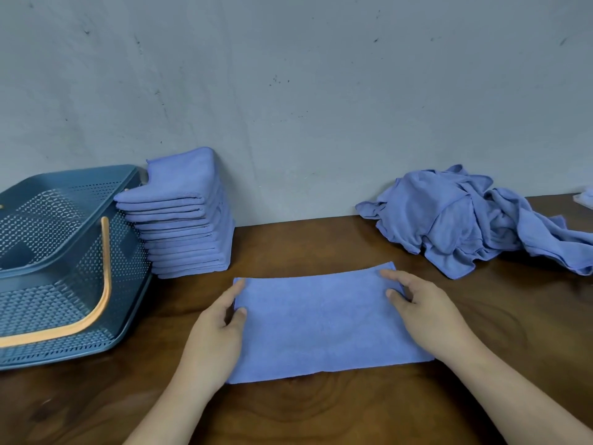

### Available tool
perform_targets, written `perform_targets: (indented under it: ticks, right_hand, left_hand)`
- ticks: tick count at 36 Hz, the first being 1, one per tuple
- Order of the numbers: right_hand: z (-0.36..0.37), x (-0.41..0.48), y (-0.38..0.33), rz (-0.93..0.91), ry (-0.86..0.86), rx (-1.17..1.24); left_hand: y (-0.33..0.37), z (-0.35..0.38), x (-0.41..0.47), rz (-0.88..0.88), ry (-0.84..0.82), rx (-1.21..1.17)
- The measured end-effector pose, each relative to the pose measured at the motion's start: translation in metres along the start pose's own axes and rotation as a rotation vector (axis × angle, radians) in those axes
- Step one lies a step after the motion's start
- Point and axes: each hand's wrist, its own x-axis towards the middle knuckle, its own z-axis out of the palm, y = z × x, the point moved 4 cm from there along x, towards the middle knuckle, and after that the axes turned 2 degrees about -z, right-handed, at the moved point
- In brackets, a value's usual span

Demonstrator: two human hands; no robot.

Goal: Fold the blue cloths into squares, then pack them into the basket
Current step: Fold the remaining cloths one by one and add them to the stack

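Observation:
A blue cloth (321, 322) lies flat on the wooden table (321, 409) as a wide rectangle, folded in half. My left hand (218, 329) pinches its left edge between thumb and fingers. My right hand (420, 309) pinches the cloth's right edge the same way. A stack of several folded blue squares (183, 220) leans against the wall at the back left. Beside it on the left stands the dark teal perforated basket (64, 284) with an orange handle, holding no cloths that I can see. A heap of unfolded blue cloths (465, 223) lies at the back right.
A grey wall (288, 91) runs along the table's far edge. A small pale object (585, 199) shows at the right border behind the heap. Bare dark wood lies in front of the cloth and between the stack and the heap.

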Motion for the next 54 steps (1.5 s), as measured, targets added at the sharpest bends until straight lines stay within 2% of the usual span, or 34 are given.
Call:
perform_targets:
  ticks: [5, 8, 13, 23, 27, 30, 32, 34, 37, 45, 54]
  right_hand:
    - [-0.003, -0.009, -0.016, -0.033, -0.021, -0.151]
    - [0.004, -0.017, -0.025, -0.069, -0.034, -0.304]
    - [0.016, -0.025, -0.03, -0.1, -0.029, -0.646]
    - [0.001, -0.019, -0.019, -0.11, -0.09, -0.734]
    - [-0.004, -0.026, -0.03, -0.193, 0.066, -0.859]
    - [-0.005, -0.036, -0.052, -0.357, 0.193, -0.776]
    - [0.009, -0.041, -0.058, -0.42, 0.062, -0.617]
    - [0.029, -0.046, -0.056, -0.362, -0.171, -0.455]
    - [0.048, -0.053, -0.048, -0.357, -0.366, -0.555]
    - [0.042, -0.046, -0.034, -0.312, -0.432, -0.625]
    - [0.006, -0.035, -0.017, -0.194, -0.555, -0.642]
  left_hand:
    - [0.005, -0.004, -0.005, 0.034, 0.007, 0.083]
    - [0.016, 0.002, -0.021, 0.145, 0.036, 0.311]
    - [0.022, 0.017, -0.03, 0.221, 0.07, 0.64]
    - [0.015, 0.008, -0.019, 0.266, 0.009, 0.765]
    - [0.03, 0.012, -0.03, 0.325, 0.126, 0.922]
    - [0.043, 0.027, -0.04, 0.512, 0.078, 0.879]
    - [0.042, 0.045, -0.046, 0.553, -0.102, 0.789]
    - [0.031, 0.057, -0.049, 0.462, -0.283, 0.767]
    - [0.021, 0.057, -0.05, 0.421, -0.374, 0.886]
    - [0.016, 0.051, -0.044, 0.383, -0.387, 0.959]
    - [0.012, 0.023, -0.037, 0.253, -0.512, 0.961]
